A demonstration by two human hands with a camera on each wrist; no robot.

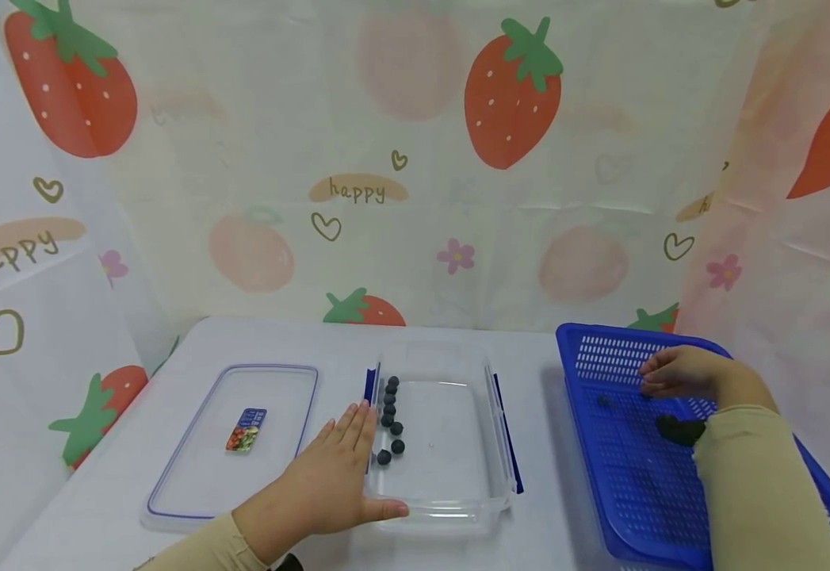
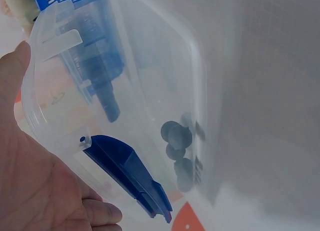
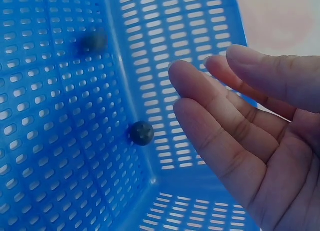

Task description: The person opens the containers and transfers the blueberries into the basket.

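Observation:
In the head view, several blueberries (image 1: 389, 411) lie in a loose row along the left inner side of a clear plastic container (image 1: 450, 504). My left hand (image 1: 332, 476) rests against the container's left side, fingers straight and thumb spread toward the front rim. A blue side latch (image 2: 125, 166) hangs beside that palm in the left wrist view. My right hand (image 1: 689, 374) is inside a blue perforated basket (image 1: 650, 507), fingers slightly bent with nothing between them. Close to its fingertips lies one blueberry (image 3: 142, 133) by the basket wall; another blueberry (image 3: 94, 41) sits farther off on the basket floor.
A clear lid (image 1: 193, 484) with a blue-lined edge lies flat left of the container, bearing a small printed label (image 1: 246, 430). The basket stands at the table's right side. Behind the white table (image 1: 346, 349) hangs a strawberry-patterned curtain (image 1: 415, 238).

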